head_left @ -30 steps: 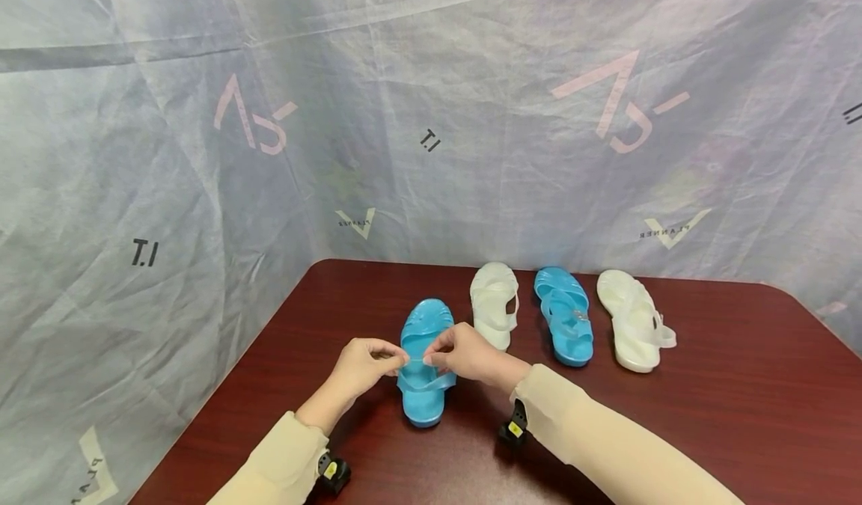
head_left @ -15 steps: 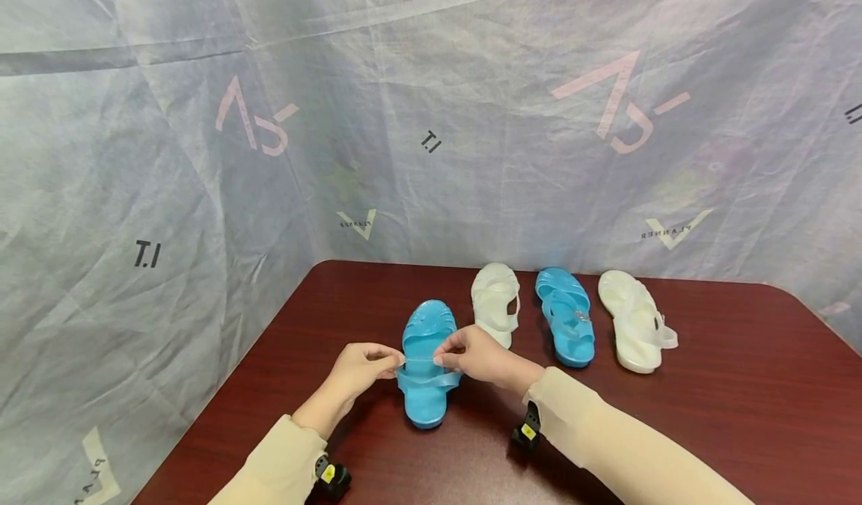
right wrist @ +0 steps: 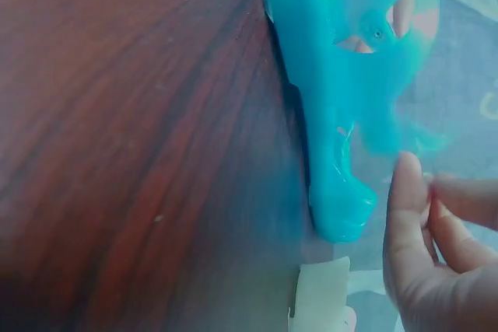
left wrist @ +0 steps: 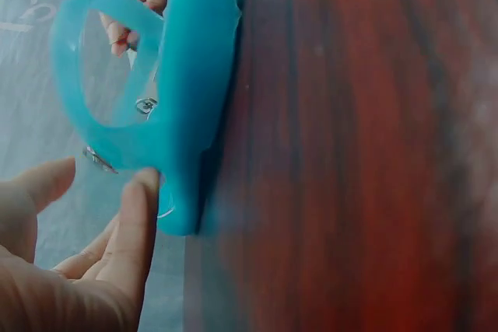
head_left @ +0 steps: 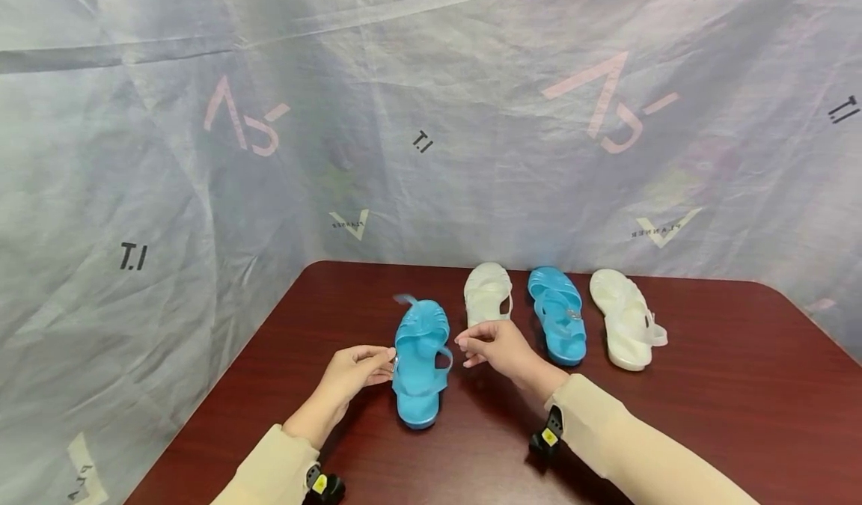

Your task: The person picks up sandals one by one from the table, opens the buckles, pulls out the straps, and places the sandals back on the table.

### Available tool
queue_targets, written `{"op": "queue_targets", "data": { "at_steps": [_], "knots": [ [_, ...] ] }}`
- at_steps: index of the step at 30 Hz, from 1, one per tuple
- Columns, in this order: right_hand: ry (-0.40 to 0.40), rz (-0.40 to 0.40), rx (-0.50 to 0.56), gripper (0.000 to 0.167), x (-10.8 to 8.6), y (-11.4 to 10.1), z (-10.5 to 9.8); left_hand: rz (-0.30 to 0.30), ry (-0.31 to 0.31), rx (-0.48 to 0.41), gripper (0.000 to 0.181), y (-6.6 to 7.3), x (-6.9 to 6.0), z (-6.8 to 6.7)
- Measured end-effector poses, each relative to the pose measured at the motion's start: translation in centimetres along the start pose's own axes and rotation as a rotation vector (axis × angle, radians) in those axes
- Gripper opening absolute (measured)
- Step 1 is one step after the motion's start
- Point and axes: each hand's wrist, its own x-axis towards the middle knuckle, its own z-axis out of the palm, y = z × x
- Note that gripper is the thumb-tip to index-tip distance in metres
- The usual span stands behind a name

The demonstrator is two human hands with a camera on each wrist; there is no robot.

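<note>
A translucent blue jelly sandal (head_left: 419, 363) lies on the table, toe away from me. Its loose strap end (head_left: 405, 298) sticks up over the toe on the left. My left hand (head_left: 357, 374) is at the sandal's left side; in the left wrist view a fingertip (left wrist: 144, 180) touches that side, and the thumb stands apart near a small metal buckle (left wrist: 99, 159). To the right of the sandal hovers my right hand (head_left: 494, 348), fingers loosely curled. Nothing shows between its fingers, and in the right wrist view they are close to the blurred strap.
Behind the right hand stands a white sandal (head_left: 488, 292), partly hidden. Farther right lie a second blue sandal (head_left: 559, 318) and another white sandal (head_left: 622, 325). The dark red table (head_left: 727, 385) meets a grey cloth backdrop (head_left: 471, 153) at the back.
The strap stretched between both hands has come loose and now sticks up past the toe. My right hand has moved right, off the sandal; the left has moved slightly left.
</note>
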Motion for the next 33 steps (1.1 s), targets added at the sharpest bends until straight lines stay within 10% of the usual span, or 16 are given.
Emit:
{"op": "queue_targets", "data": {
  "at_steps": [16, 33],
  "knots": [
    [0.022, 0.107, 0.133, 0.031, -3.2, 0.4, 2.7, -0.046, -0.146, 0.01, 0.046, -0.3, -3.1, 0.5],
    [0.13, 0.142, 0.295, 0.045, -5.7, 0.9, 7.0, -0.039, -0.103, 0.063, 0.053, -0.1, -4.9, 1.6]
  ]
}}
